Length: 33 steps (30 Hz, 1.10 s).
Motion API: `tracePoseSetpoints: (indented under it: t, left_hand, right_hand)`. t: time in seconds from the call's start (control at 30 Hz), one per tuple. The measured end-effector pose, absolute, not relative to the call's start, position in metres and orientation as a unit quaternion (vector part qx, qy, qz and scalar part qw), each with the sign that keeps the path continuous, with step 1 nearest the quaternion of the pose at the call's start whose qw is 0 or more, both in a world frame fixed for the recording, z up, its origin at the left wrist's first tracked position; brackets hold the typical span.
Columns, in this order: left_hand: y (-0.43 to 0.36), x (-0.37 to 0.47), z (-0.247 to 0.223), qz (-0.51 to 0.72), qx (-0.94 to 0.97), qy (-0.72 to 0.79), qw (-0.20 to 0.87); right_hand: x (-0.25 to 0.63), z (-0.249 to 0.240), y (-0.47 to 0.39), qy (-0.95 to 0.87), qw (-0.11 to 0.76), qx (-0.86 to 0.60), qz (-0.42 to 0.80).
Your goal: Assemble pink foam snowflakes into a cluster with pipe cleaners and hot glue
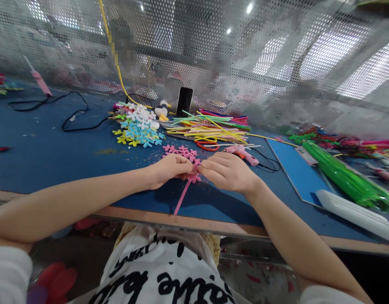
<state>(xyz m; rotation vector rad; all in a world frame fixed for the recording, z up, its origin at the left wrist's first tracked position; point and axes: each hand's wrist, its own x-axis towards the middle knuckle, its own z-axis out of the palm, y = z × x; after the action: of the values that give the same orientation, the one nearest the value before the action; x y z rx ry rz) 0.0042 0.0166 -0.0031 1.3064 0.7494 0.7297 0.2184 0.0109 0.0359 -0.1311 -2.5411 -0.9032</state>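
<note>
Both hands meet over a pink flower spray point(182, 151) that looks made of fuzzy pipe cleaner. Its single straight pink stem point(182, 198) slants down toward the table's front edge. My left hand point(171, 169) is closed, thumb and fingers pinching the spray near its lower flowers. Facing it, my right hand point(228, 171) is closed too, its fingertips pressed on a pink petal beside the left fingertips. The exact pinch points are partly hidden by the fingers. Just behind the right hand lies a pink glue gun point(243, 155), and scissors with orange handles point(207, 146) rest near it.
Beyond the hands are a heap of white, blue and yellow flowers point(139, 126), loose colored pipe cleaners point(213, 128) and an upright phone point(184, 102). To the right lie a blue board point(292, 169) and a green plastic-wrapped bundle point(343, 173). A black cord point(83, 126) runs along the left.
</note>
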Motion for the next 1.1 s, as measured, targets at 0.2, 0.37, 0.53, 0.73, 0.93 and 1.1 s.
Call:
tracePoseSetpoints:
  t: [0.2,0.37,0.53,0.73,0.93,1.1]
  left_hand:
    - [0.019,0.0,-0.006,0.367,0.729,0.337,0.469]
    - [0.018,-0.006,-0.005,0.403,0.835,0.278,0.251]
    - [0.015,-0.006,-0.003,0.447,0.834,0.261,0.189]
    - [0.013,-0.002,0.004,0.419,0.721,0.319,0.451]
    - [0.01,0.001,0.002,0.427,0.704,0.324,0.465]
    - [0.002,0.0,0.005,0.458,0.755,0.322,0.34]
  right_hand:
    - [0.214,0.027,0.007,-0.95,0.211,-0.177,-0.15]
    - [0.209,0.031,0.002,-0.869,0.234,-0.356,0.251]
    - [0.202,0.033,0.002,-0.699,0.26,-0.411,0.524]
    - [0.201,0.028,0.0,-0.752,0.319,-0.365,0.447]
    - [0.191,0.024,-0.006,-0.791,0.354,-0.393,0.307]
    - [0.185,0.017,-0.009,-0.699,0.378,-0.428,0.431]
